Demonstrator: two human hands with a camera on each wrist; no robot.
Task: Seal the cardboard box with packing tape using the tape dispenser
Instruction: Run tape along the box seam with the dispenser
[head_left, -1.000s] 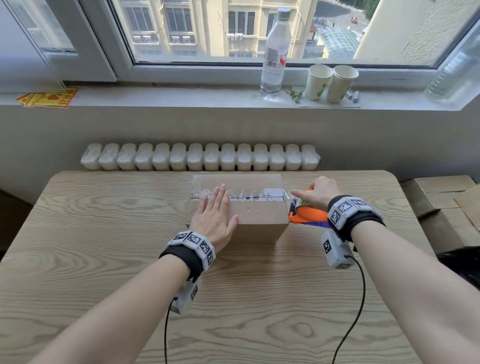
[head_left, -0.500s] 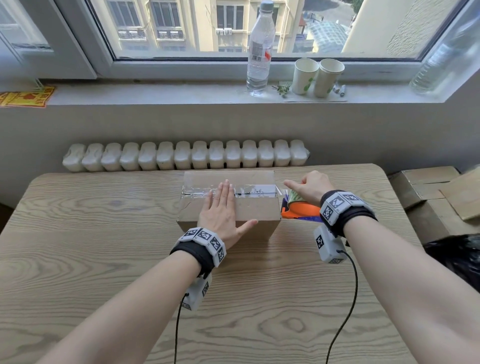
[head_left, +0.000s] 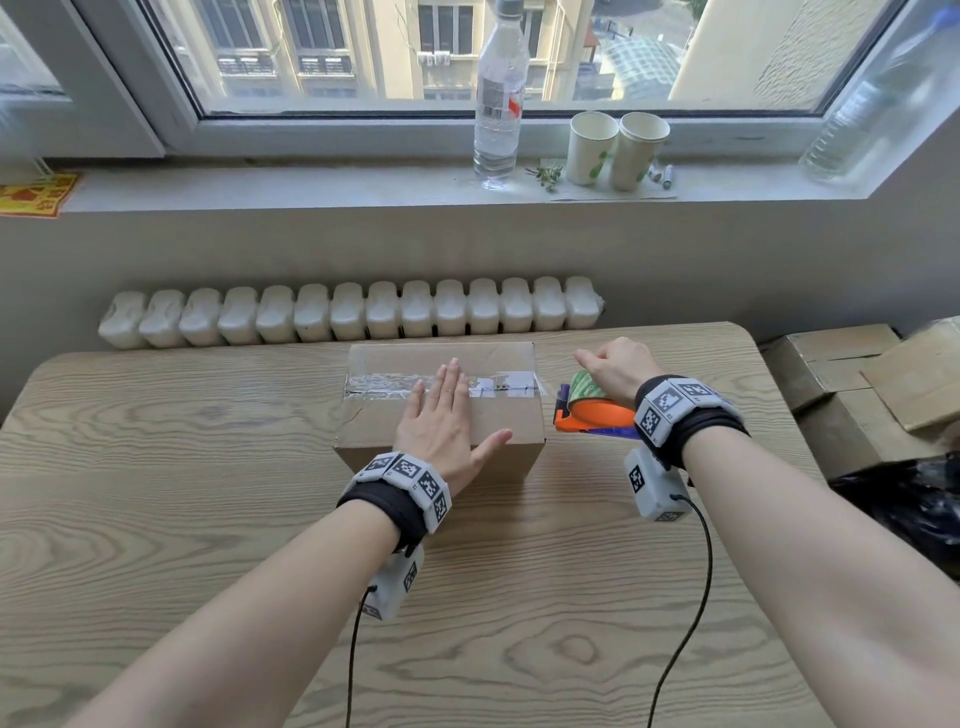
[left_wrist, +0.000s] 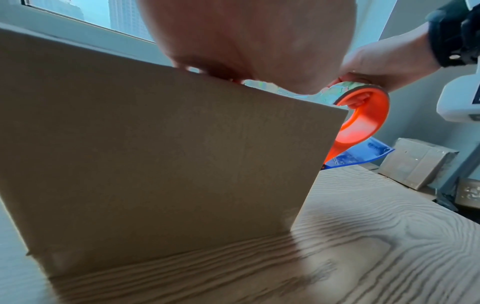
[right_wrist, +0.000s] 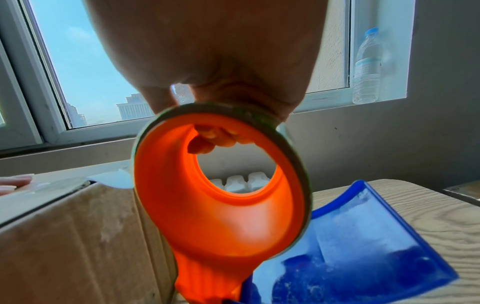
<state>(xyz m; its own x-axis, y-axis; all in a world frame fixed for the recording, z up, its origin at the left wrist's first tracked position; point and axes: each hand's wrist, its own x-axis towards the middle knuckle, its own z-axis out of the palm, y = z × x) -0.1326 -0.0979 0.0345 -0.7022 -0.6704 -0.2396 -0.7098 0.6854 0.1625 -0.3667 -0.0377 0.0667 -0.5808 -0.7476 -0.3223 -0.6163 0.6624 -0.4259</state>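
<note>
1. My left hand (head_left: 448, 422) lies flat on top of the box (head_left: 441, 400), fingers straight and together, thumb spread toward the near edge; it grips nothing.
2. Under its fingertips a strip of clear tape (head_left: 384, 385) runs across the top of the box, from the far left edge out to the right edge.
3. My right hand (head_left: 615, 366) is just off the right end of the box, fingers curled through the orange ring of the tape dispenser (head_left: 592, 415) and gripping it.
4. From the right wrist view the dispenser (right_wrist: 221, 195) hangs below that hand, its orange neck close against the right side of the box (right_wrist: 72, 236), its blue blade guard pointing away over the surface (right_wrist: 415, 205).
5. The box stands on the surface (head_left: 208, 493), directly beneath my left palm.
</note>
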